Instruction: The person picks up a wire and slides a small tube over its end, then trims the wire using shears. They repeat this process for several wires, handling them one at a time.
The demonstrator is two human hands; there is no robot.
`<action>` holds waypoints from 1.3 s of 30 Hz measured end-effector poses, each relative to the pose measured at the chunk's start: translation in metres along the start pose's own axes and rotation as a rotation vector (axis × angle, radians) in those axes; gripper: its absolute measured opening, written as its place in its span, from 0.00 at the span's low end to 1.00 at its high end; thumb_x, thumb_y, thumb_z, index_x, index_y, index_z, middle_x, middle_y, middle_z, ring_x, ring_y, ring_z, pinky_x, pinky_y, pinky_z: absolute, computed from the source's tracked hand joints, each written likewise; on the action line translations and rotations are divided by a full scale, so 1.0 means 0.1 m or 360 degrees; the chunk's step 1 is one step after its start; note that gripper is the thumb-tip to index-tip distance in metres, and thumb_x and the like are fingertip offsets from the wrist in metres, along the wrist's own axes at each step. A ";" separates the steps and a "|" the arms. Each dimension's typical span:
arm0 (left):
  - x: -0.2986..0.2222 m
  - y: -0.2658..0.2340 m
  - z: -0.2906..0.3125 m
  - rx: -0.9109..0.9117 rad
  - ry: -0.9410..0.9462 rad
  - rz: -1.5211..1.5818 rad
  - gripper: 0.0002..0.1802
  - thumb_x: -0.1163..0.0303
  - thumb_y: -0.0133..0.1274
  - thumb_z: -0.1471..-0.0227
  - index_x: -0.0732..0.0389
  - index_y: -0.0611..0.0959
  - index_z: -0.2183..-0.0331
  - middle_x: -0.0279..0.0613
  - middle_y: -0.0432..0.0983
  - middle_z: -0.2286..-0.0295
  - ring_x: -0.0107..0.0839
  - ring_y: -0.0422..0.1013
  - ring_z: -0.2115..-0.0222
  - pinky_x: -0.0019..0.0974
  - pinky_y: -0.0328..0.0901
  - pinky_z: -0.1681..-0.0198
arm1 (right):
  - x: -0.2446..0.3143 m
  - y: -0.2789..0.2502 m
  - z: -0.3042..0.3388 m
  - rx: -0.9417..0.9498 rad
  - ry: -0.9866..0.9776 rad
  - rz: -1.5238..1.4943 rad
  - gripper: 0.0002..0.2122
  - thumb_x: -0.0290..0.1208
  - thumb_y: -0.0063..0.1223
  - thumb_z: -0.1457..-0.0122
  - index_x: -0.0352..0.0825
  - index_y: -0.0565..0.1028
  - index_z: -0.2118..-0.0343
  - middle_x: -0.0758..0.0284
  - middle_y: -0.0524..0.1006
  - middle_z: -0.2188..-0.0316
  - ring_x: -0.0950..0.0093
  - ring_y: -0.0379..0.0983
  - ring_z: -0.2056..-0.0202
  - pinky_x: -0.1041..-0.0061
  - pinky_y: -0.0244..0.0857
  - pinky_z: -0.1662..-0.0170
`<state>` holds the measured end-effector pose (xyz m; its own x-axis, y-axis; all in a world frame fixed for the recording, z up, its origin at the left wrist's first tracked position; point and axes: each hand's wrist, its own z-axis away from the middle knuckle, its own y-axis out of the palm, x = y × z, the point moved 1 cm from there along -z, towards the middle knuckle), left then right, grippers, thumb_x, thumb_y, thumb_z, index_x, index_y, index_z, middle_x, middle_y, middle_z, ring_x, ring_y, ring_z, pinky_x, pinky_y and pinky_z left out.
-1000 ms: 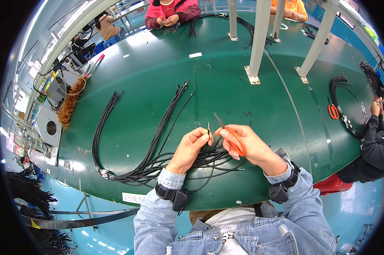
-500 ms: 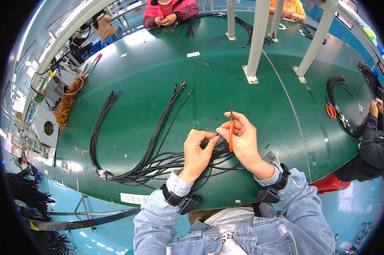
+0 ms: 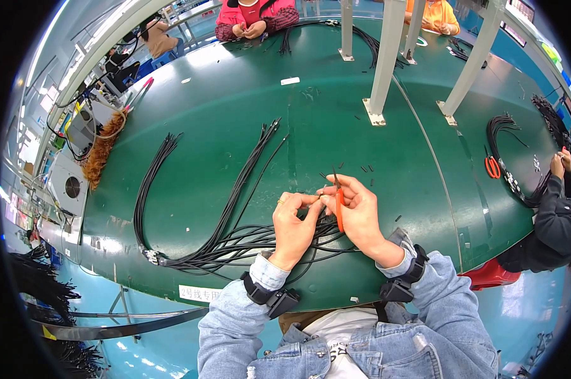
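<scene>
- Pinching thumb to forefinger, the left grip is holding a small cable end; the fingertips are hiding most of it, so its exact shape is not showing.
- The right grip is curling round an orange-handled tool, whose dark tip is pointing away from the wearer; its thumb and forefinger are meeting the left fingertips; whether they are pressing on the cable end too, I cannot tell.
- Doing this step well is, in my judgement, depending on steadiness: the left grip should be bracing the cable close to its end; the right grip should be keeping the tool's tip turned off the left fingertips, with the handle resting securely along the palm.
- Black cables are lying beneath and left of the left grip; they are gathering at a white-wrapped section, then curving away.
- As for containers, cables and small black pieces are lying directly on the green counter, not in any tray or box; most pieces are sitting beyond the right grip.
- Well right of the right grip, red-handled cutters are lying beside a curved black bundle; a co-worker's hand is showing farther right.
</scene>
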<state>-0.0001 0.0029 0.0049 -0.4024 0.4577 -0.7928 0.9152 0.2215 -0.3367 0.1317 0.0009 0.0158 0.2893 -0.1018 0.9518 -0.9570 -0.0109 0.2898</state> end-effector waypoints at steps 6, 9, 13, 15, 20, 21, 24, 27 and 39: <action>-0.01 0.00 0.00 0.0052 0.0021 -0.0043 0.05 0.78 0.59 0.61 0.64 0.78 0.77 0.38 0.72 0.79 0.28 0.66 0.77 0.30 0.62 0.72 | 0.05 0.00 -0.05 -0.0087 -0.0018 0.0000 0.15 0.19 0.54 0.49 0.27 0.67 0.57 0.64 0.75 0.68 0.82 0.71 0.67 0.84 0.66 0.63; -0.02 0.01 0.01 0.0067 0.0041 -0.0049 0.05 0.78 0.59 0.61 0.64 0.77 0.77 0.38 0.72 0.79 0.29 0.66 0.77 0.30 0.62 0.72 | 0.01 0.01 -0.05 -0.0061 0.0012 0.0088 0.16 0.19 0.54 0.49 0.27 0.67 0.57 0.64 0.75 0.68 0.81 0.71 0.66 0.84 0.66 0.62; 0.03 0.01 0.01 0.0050 0.0082 -0.0084 0.06 0.78 0.59 0.61 0.64 0.77 0.77 0.38 0.72 0.79 0.29 0.66 0.77 0.30 0.62 0.72 | -0.05 -0.01 -0.03 -0.0003 0.0034 0.0129 0.16 0.19 0.55 0.49 0.27 0.67 0.57 0.65 0.75 0.68 0.81 0.71 0.66 0.84 0.66 0.62; 0.04 0.01 0.00 0.0073 0.0048 -0.0087 0.06 0.78 0.59 0.61 0.64 0.77 0.77 0.38 0.72 0.79 0.29 0.66 0.77 0.30 0.62 0.72 | -0.04 -0.02 -0.05 0.0008 0.0033 0.0106 0.16 0.19 0.55 0.49 0.27 0.67 0.57 0.65 0.75 0.68 0.81 0.71 0.66 0.84 0.66 0.62; 0.00 0.01 -0.03 0.0037 0.0044 -0.0101 0.06 0.77 0.59 0.62 0.64 0.77 0.77 0.38 0.72 0.80 0.29 0.66 0.77 0.30 0.62 0.73 | 0.11 -0.04 -0.10 -0.0067 0.0000 0.0055 0.17 0.22 0.55 0.49 0.28 0.67 0.56 0.65 0.75 0.69 0.83 0.70 0.68 0.86 0.64 0.66; 0.00 0.00 -0.02 0.0036 0.0042 -0.0102 0.06 0.77 0.59 0.62 0.64 0.77 0.77 0.38 0.72 0.80 0.29 0.66 0.77 0.30 0.62 0.73 | 0.13 -0.04 -0.10 -0.0115 -0.0018 0.0053 0.18 0.22 0.55 0.49 0.28 0.67 0.55 0.65 0.75 0.69 0.83 0.70 0.69 0.86 0.63 0.68; -0.01 0.01 -0.03 0.0041 0.0068 -0.0147 0.06 0.77 0.60 0.62 0.63 0.77 0.78 0.37 0.72 0.80 0.29 0.65 0.77 0.30 0.61 0.73 | 0.12 -0.05 -0.10 -0.0133 -0.0026 0.0033 0.17 0.22 0.55 0.49 0.28 0.66 0.55 0.65 0.75 0.69 0.84 0.69 0.71 0.87 0.62 0.70; -0.04 0.00 -0.03 0.0015 0.0085 -0.0161 0.06 0.77 0.60 0.62 0.63 0.77 0.79 0.36 0.72 0.81 0.29 0.64 0.78 0.30 0.61 0.74 | 0.09 -0.07 -0.11 -0.0119 -0.0023 0.0028 0.16 0.23 0.54 0.48 0.27 0.66 0.55 0.65 0.74 0.70 0.85 0.67 0.73 0.87 0.60 0.72; -0.06 -0.18 -0.14 -0.0235 0.0251 -0.0370 0.07 0.79 0.59 0.64 0.64 0.76 0.81 0.37 0.70 0.82 0.30 0.64 0.78 0.31 0.59 0.75 | 0.29 -0.07 0.03 0.0874 0.0444 -0.0266 0.15 0.34 0.37 0.40 0.26 0.67 0.58 0.67 0.68 0.82 0.82 0.59 0.84 0.83 0.54 0.81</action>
<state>-0.0145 0.0087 0.0227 -0.6096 0.5055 -0.6107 0.7898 0.4533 -0.4132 0.1465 -0.0048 0.0408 0.3586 0.2075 0.9101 -0.7474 -0.5203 0.4131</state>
